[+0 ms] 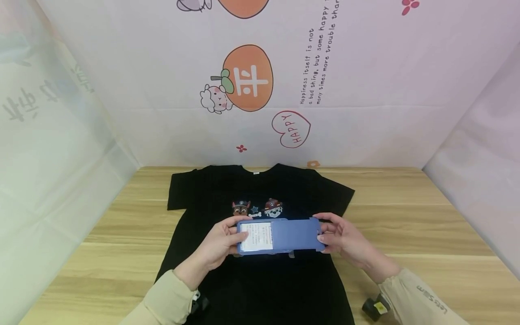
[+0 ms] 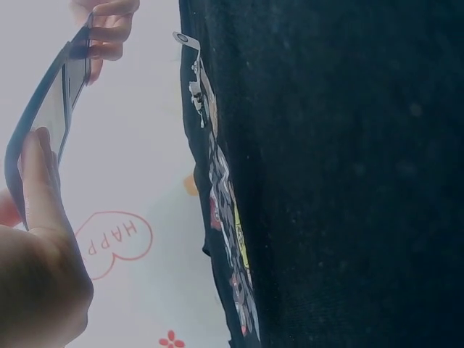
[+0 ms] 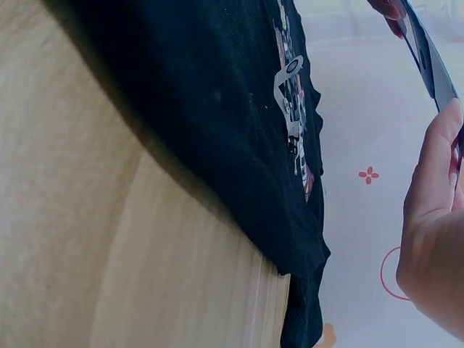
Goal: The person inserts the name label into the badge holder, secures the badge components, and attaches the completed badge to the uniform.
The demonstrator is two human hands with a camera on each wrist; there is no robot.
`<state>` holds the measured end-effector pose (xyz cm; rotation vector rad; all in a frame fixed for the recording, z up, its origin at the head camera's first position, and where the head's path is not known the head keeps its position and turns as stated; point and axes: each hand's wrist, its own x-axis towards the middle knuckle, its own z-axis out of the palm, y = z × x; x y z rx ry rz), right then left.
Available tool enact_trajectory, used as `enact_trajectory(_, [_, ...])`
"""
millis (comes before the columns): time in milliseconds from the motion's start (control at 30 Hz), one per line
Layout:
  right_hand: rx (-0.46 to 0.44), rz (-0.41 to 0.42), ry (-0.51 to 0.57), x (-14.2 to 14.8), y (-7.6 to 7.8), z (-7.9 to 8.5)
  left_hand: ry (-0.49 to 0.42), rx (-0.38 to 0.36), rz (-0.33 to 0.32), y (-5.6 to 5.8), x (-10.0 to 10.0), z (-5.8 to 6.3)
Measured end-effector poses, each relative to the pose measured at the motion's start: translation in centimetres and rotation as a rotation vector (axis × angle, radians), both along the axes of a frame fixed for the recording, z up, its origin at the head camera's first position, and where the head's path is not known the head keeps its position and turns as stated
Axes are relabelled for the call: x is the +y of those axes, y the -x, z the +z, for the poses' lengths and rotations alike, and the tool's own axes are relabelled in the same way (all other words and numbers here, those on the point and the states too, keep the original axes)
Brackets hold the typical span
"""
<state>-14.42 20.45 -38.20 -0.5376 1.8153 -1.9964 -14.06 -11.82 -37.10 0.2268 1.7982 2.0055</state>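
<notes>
Blue case point(image 1: 295, 234) is pinched between thumb and fingers at each end, the left hand point(image 1: 221, 241) with its thumb on the white label point(image 1: 260, 238), the right hand point(image 1: 344, 235) at the plain end. Both hold it above a black T-shirt point(image 1: 264, 284) spread on the wooden bench point(image 1: 406, 216); printed white cloth point(image 1: 365, 135) hangs behind.

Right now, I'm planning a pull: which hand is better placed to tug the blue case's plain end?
Probably the right hand: it pinches the blue case at its plain end; the left hand holds the labelled end.
</notes>
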Motion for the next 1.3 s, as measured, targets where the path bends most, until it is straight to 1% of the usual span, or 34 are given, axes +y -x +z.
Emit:
enact_trajectory(167, [-0.008, -0.02, -0.038, -0.1, 0.0, 0.2, 0.003, 0.003, 0.001, 0.0, -0.1, 0.0])
enact_trajectory(467, [-0.027, -0.031, -0.058, -0.7, -0.2, 0.2, 0.014, 0.003, -0.003, -0.2, 0.1, 0.1])
enact_trajectory(633, [-0.031, -0.031, -0.049, -0.8, -0.3, 0.2, 0.015, 0.015, 0.0, -0.2, 0.2, 0.1])
enact_trajectory(967, [-0.053, -0.015, -0.017, -1.0, -0.3, 0.2, 0.027, 0.009, 0.005, -0.2, 0.1, 0.0])
enact_trajectory(1300, [-0.06, -0.028, -0.027, -1.3, -0.4, 0.3, 0.023, 0.009, 0.002, -0.3, 0.2, 0.1])
